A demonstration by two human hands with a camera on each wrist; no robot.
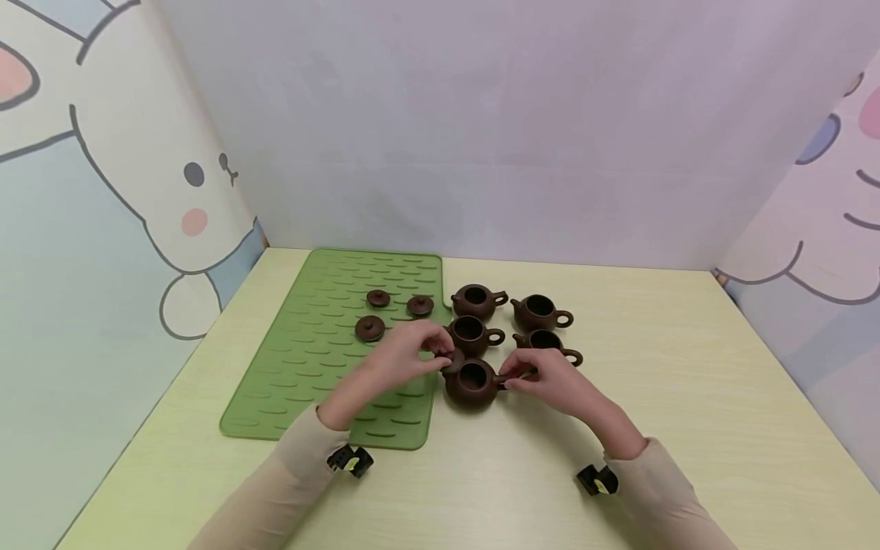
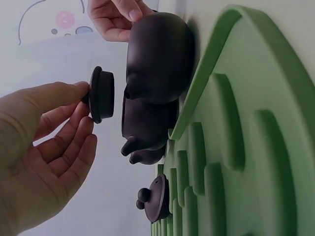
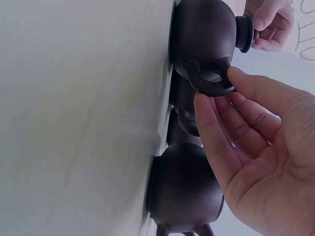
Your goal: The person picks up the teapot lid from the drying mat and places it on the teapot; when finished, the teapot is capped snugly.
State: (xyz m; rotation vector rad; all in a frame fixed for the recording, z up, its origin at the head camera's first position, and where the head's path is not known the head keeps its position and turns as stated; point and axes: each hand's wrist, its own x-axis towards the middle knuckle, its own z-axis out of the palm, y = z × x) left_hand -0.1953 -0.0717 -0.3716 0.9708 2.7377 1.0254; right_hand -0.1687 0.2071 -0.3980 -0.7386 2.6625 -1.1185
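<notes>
My left hand (image 1: 411, 351) pinches a dark brown teapot lid (image 2: 102, 95) by its knob, just above and left of the nearest teapot (image 1: 471, 384). That teapot stands without a lid, its round mouth facing up. With thumb and fingertips, my right hand (image 1: 550, 378) holds its loop handle (image 3: 209, 83) from the right side. In the left wrist view the lid hangs apart from the teapot body (image 2: 162, 56), its inner rim turned toward the pot.
Several more lidless teapots (image 1: 541, 312) stand close behind and to the right. On the green ridged mat (image 1: 275, 382) at the left lie three lids (image 1: 370, 328). A pale wall (image 1: 481, 153) rises behind the table (image 1: 653, 344).
</notes>
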